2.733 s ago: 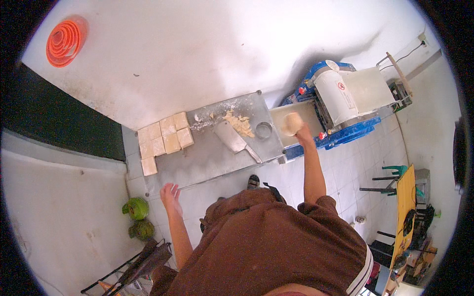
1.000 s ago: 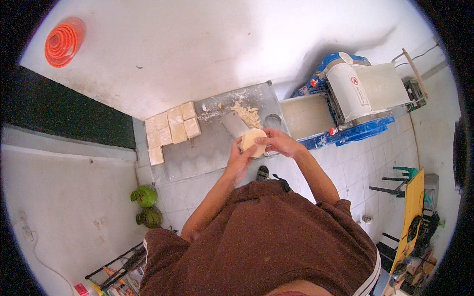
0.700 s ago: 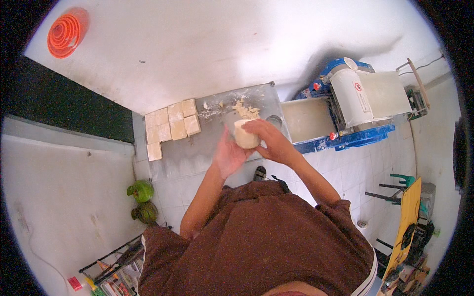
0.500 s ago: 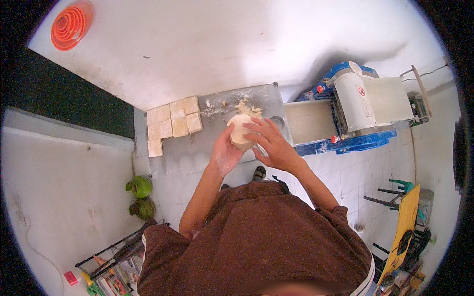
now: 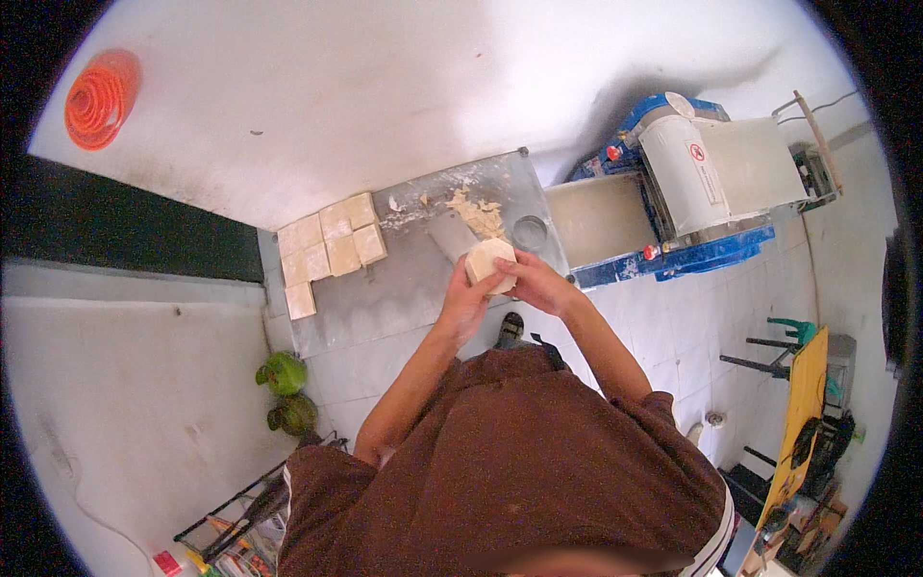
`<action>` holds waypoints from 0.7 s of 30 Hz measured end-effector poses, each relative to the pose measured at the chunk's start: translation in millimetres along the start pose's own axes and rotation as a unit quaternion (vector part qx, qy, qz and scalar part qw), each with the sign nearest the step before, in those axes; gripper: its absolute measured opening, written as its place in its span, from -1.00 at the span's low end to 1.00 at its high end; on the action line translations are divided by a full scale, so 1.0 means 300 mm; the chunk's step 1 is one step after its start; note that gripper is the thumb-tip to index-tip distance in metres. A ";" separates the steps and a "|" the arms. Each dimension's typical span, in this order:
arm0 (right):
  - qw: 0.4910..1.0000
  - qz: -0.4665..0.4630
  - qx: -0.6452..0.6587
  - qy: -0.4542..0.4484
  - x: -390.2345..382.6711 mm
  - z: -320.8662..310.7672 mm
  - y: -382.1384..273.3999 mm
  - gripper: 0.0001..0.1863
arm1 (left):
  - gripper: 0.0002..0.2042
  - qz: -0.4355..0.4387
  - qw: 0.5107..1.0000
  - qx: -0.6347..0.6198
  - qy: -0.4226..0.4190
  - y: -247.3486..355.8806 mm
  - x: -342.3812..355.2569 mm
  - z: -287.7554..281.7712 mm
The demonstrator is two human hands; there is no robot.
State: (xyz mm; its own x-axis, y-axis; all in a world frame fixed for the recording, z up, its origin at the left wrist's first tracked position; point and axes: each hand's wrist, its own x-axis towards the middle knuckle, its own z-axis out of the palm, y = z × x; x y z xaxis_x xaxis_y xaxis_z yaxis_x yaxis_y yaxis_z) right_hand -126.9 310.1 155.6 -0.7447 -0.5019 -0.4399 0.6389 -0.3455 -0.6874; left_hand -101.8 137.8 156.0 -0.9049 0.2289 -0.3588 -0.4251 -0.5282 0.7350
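One pale piece of dough [image 5: 492, 265], rounded at the edge: I have it in the head view held up between the two hands, over the near edge of the metal table [image 5: 385, 293].

Left hand [image 5: 464, 300]: closed on the dough from its left and near side, thumb laid toward its face.

Right hand [image 5: 541, 286]: also gripping the dough, from the right, thumb pressed on the upper face; I cannot make out its fingers behind.

One broad blade [image 5: 448, 234]: flat on the table, just beyond the dough; its handle is hidden from me.

Dough scraps [image 5: 476, 212]: a loose heap past the blade, white flour scattered to its left.

One round dark metal ring or dish [image 5: 530, 232], I cannot tell which: on the table, right of the scraps.

Square dough blocks [image 5: 329, 242]: set close together at the table's left end, one standing out at the near corner.

One blue and white machine [image 5: 683, 173]: right of the table, its shallow tray [image 5: 601, 216] facing the table's end.

Two green gas bottles [image 5: 286, 375]: on the floor, left of the table's near corner.
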 end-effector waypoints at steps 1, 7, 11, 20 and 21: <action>1.000 0.001 0.013 -0.004 0.000 -0.026 0.003 -0.42 | -0.35 0.003 0.999 0.043 0.015 -0.013 0.010 0.010; 0.994 -0.054 0.086 0.043 0.061 -0.276 0.052 -0.43 | -0.20 -0.015 0.969 0.231 0.082 -0.034 0.063 0.010; 0.973 -0.121 0.134 0.146 0.137 -0.613 0.054 -0.45 | -0.23 -0.035 0.953 0.249 0.168 -0.022 0.045 -0.201; 0.783 -0.298 0.297 0.458 0.390 -1.410 0.087 -0.46 | -0.47 -0.127 0.860 0.085 0.487 -0.116 -0.445 -0.886; 0.779 -0.325 0.304 0.441 0.422 -1.491 0.097 -0.43 | -0.49 -0.151 0.847 0.054 0.507 -0.125 -0.517 -0.924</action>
State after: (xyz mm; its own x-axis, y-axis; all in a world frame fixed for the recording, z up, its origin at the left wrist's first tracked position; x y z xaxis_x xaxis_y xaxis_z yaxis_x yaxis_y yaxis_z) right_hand -288.8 591.1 -178.6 -0.6207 0.5842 -0.5229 -0.1558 -0.7455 -0.6480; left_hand 60.4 -104.6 24.7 -0.2937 -0.5092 -0.8090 -0.6836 -0.4797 0.5501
